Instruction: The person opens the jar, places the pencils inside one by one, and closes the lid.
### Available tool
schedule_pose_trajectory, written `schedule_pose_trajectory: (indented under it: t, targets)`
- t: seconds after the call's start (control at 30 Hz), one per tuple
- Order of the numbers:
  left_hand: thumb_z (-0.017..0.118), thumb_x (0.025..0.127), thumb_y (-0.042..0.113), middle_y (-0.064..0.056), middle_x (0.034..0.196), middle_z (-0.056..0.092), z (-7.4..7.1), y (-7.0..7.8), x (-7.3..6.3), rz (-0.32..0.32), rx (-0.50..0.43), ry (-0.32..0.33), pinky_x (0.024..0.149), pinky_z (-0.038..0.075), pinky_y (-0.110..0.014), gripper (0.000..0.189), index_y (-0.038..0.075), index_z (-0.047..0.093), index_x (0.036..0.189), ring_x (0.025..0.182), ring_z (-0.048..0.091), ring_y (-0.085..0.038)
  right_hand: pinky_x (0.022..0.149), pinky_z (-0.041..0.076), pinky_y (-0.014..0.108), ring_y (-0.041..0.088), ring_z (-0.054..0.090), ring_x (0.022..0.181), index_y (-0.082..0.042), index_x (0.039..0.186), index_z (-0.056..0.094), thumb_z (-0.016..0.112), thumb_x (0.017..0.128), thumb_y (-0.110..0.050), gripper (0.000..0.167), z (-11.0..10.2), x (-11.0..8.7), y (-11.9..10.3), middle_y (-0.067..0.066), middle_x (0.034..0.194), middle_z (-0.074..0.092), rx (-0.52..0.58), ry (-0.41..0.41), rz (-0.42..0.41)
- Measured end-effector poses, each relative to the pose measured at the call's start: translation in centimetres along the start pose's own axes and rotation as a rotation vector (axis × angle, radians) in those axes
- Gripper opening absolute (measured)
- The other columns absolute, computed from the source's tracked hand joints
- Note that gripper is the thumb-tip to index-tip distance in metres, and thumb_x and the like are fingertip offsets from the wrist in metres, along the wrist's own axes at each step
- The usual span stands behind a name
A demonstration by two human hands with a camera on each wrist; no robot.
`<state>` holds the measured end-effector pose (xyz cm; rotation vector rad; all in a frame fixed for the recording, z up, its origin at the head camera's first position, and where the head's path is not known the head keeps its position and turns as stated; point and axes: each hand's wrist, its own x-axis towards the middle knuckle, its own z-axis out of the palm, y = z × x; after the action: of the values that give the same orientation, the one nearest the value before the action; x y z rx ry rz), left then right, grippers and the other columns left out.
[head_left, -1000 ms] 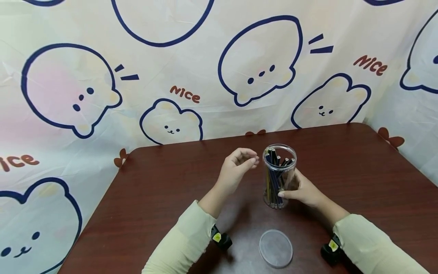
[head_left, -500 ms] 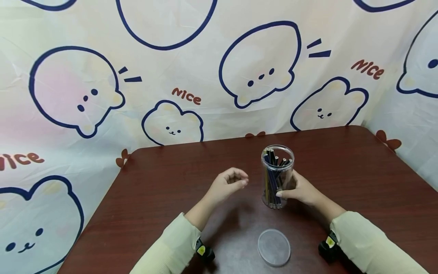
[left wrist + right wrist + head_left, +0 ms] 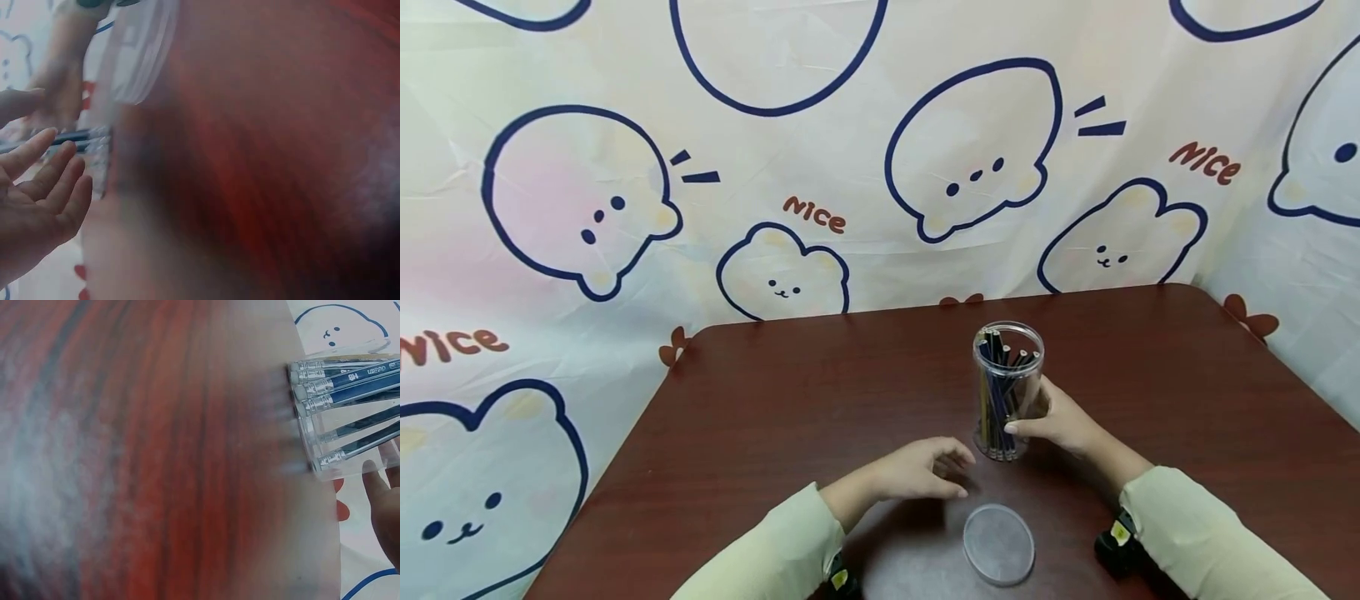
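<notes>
A clear round jar (image 3: 1009, 400) stands upright on the table without its lid, several dark pencils (image 3: 996, 400) inside it. Their eraser ends point down, as the right wrist view shows on the pencils (image 3: 337, 387). My right hand (image 3: 1063, 419) grips the jar low on its right side, thumb across the front. A round translucent lid (image 3: 998, 544) lies flat on the table in front of the jar. My left hand (image 3: 922, 469) hovers between jar and lid, touching neither, its fingers loosely bent. In the left wrist view that left hand (image 3: 44, 194) holds nothing.
The brown wooden table (image 3: 775, 400) reaches back to a cartoon-printed cloth (image 3: 820, 150) hanging behind it. Black wrist cameras are strapped at both sleeves, such as the right camera (image 3: 1114, 550).
My left hand has moved away from the jar's rim, down and toward the lid, and its fingers have spread a little. The right hand and jar stay in place.
</notes>
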<state>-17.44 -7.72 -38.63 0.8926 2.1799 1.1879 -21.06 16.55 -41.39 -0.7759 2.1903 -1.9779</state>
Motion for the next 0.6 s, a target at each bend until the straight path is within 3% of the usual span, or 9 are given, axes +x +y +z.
schedule_pose_trajectory:
  t: [0.07, 0.3, 0.6]
  targets:
    - [0.066, 0.075, 0.01, -0.004, 0.107, 0.05, 0.5, 0.0, 0.2, 0.013, 0.071, -0.048, 0.079, 0.041, -0.021, 0.039, 0.005, 0.05, 0.11, 0.1, 0.047, -0.013, 0.075, 0.043, 0.026, 0.01, 0.049, 0.098, 0.003, 0.125, 0.026, 0.066, 0.07, 0.004, 0.068, 0.0, 0.0, -0.1, 0.026, 0.122, 0.038, -0.012, 0.013, 0.012]
    - [0.072, 0.069, 0.028, 0.005, 0.11, 0.044, 2.2, 0.2, 0.4, 0.145, 0.461, -0.195, 0.082, 0.032, -0.016, 0.06, 0.013, 0.045, 0.12, 0.1, 0.037, -0.004, 0.073, 0.044, 0.029, 0.01, 0.047, 0.101, 0.002, 0.122, 0.027, 0.066, 0.072, 0.001, 0.063, -0.1, 0.0, 0.0, 0.027, 0.125, 0.035, -0.02, -0.002, 0.027]
    - [0.072, 0.064, 0.042, 0.012, 0.121, 0.037, 3.8, 1.0, 1.5, 0.231, 0.723, -0.316, 0.084, 0.027, -0.016, 0.074, 0.022, 0.038, 0.127, 0.105, 0.031, -0.001, 0.07, 0.045, 0.029, 0.012, 0.049, 0.097, 0.002, 0.127, 0.024, 0.065, 0.072, 0.001, 0.069, -0.2, 0.0, -0.1, 0.027, 0.126, 0.034, -0.037, -0.006, 0.024]
